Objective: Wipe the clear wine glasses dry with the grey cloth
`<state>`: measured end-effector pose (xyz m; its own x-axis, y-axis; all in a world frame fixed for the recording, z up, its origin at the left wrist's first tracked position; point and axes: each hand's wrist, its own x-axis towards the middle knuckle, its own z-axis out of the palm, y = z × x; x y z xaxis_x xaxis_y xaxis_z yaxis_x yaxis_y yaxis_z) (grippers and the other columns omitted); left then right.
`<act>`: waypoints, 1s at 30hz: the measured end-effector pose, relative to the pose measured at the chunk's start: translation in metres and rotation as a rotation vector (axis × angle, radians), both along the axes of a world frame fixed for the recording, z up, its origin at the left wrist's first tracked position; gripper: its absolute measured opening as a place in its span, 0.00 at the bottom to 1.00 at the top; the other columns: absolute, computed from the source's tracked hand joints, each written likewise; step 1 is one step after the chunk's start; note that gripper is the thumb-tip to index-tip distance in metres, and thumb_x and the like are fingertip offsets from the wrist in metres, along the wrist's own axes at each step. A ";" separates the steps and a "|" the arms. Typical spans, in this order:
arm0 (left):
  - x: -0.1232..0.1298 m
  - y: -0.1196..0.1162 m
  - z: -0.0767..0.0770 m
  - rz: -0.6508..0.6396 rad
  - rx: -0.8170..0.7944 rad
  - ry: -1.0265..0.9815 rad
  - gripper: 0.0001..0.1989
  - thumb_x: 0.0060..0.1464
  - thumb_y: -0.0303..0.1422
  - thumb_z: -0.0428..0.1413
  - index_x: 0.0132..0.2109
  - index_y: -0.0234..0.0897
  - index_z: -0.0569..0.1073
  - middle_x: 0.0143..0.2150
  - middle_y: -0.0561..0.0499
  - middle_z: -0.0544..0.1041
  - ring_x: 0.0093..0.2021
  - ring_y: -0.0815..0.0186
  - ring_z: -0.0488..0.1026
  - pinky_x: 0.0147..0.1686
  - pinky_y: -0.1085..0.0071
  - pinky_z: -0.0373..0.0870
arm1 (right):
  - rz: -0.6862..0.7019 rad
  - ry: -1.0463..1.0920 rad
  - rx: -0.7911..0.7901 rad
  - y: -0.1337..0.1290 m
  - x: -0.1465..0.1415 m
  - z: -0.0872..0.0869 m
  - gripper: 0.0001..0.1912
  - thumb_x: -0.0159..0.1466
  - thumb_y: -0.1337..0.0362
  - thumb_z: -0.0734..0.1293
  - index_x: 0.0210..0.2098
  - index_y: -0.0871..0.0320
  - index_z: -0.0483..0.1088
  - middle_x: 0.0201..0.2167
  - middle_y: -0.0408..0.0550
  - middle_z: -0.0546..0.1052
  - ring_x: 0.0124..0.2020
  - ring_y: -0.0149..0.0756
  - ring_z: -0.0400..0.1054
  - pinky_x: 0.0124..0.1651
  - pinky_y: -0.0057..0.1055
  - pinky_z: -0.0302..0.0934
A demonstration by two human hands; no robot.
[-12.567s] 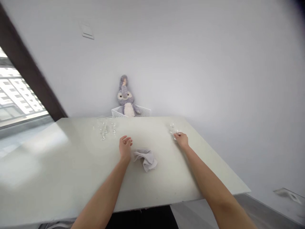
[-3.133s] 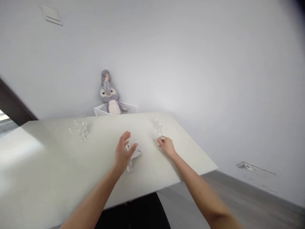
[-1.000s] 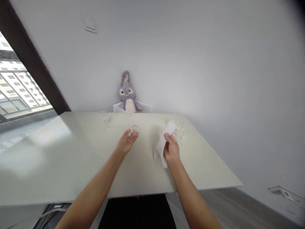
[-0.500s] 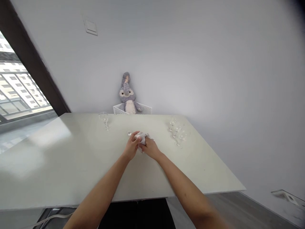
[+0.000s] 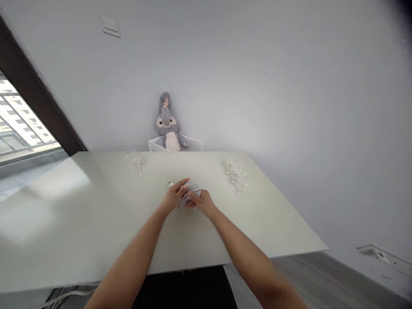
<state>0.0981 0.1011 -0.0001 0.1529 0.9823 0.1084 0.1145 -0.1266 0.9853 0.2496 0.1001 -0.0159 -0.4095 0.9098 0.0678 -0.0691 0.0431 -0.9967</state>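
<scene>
Near the middle of the table, my left hand (image 5: 173, 198) is closed round a clear stemmed glass (image 5: 169, 183) lying on its side. Its round foot sticks out to the left, past my fingers; most of the bowl is hidden. A pale grey-white cloth (image 5: 193, 187), perhaps paper, covers the bowl end. My right hand (image 5: 203, 202) pinches this cloth with the thumb on top and fingers beneath. Away to the left, another stemmed glass (image 5: 136, 160) stands upright. At the right, several clear stemmed glasses (image 5: 236, 169) stand close together.
The white table (image 5: 106, 231) reaches back to the wall. Behind its far edge, a grey plush toy (image 5: 172, 139) sits in a white perforated basket (image 5: 195, 146). A dark-framed window is at the left, and a pale cable (image 5: 75, 293) runs below the front edge.
My right fingers, earlier pushed into the bunched cloth, now grip its outside. The cloth looks flatter and more spread, and more of the glass's foot shows. The view has shifted slightly.
</scene>
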 end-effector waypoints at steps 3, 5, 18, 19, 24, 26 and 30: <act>-0.001 0.000 -0.001 -0.018 -0.056 -0.086 0.26 0.52 0.47 0.46 0.52 0.33 0.66 0.33 0.48 0.72 0.30 0.68 0.68 0.31 0.70 0.67 | -0.055 -0.068 0.079 -0.002 -0.003 -0.001 0.16 0.51 0.51 0.67 0.25 0.60 0.71 0.19 0.45 0.73 0.22 0.32 0.68 0.26 0.26 0.62; -0.002 -0.003 0.003 -0.089 -0.038 -0.162 0.25 0.52 0.44 0.48 0.54 0.37 0.64 0.40 0.46 0.72 0.36 0.66 0.69 0.37 0.68 0.67 | -0.027 0.073 -0.018 -0.001 -0.002 0.002 0.17 0.52 0.51 0.66 0.29 0.60 0.71 0.21 0.46 0.74 0.22 0.33 0.69 0.25 0.27 0.62; -0.006 -0.002 0.003 0.025 -0.042 -0.123 0.24 0.50 0.46 0.48 0.51 0.38 0.68 0.40 0.46 0.73 0.35 0.66 0.70 0.34 0.70 0.69 | -0.055 0.010 0.050 -0.003 -0.004 -0.001 0.11 0.51 0.56 0.68 0.29 0.57 0.71 0.24 0.45 0.74 0.27 0.35 0.69 0.29 0.30 0.62; -0.006 -0.003 0.005 -0.013 -0.017 -0.152 0.24 0.50 0.44 0.51 0.53 0.41 0.65 0.46 0.46 0.71 0.39 0.65 0.69 0.38 0.69 0.68 | -0.028 0.102 -0.033 -0.002 -0.003 -0.001 0.13 0.52 0.55 0.66 0.32 0.58 0.71 0.24 0.45 0.74 0.25 0.34 0.69 0.27 0.29 0.62; -0.002 -0.010 0.010 -0.048 0.094 -0.146 0.27 0.47 0.37 0.56 0.55 0.42 0.62 0.54 0.44 0.66 0.44 0.63 0.67 0.45 0.66 0.65 | 0.172 0.406 -0.257 0.002 0.006 0.003 0.22 0.52 0.51 0.66 0.38 0.62 0.68 0.25 0.48 0.74 0.24 0.33 0.69 0.22 0.26 0.61; 0.000 -0.010 0.009 -0.001 0.096 -0.101 0.25 0.46 0.37 0.56 0.53 0.41 0.65 0.51 0.45 0.69 0.41 0.64 0.69 0.43 0.66 0.66 | 0.200 0.428 -0.297 0.002 0.008 0.006 0.29 0.53 0.43 0.61 0.39 0.63 0.68 0.27 0.51 0.75 0.25 0.36 0.70 0.21 0.27 0.61; 0.001 -0.007 0.003 0.083 0.125 -0.034 0.24 0.44 0.38 0.57 0.51 0.41 0.67 0.44 0.47 0.72 0.37 0.66 0.70 0.40 0.68 0.67 | 0.152 0.346 -0.269 -0.001 0.006 0.009 0.28 0.54 0.42 0.59 0.38 0.62 0.68 0.26 0.51 0.75 0.24 0.36 0.70 0.22 0.28 0.62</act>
<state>0.0994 0.0941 0.0025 0.0661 0.9699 0.2343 0.0960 -0.2399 0.9660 0.2557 0.0994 -0.0064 -0.5345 0.8451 -0.0061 -0.3854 -0.2502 -0.8882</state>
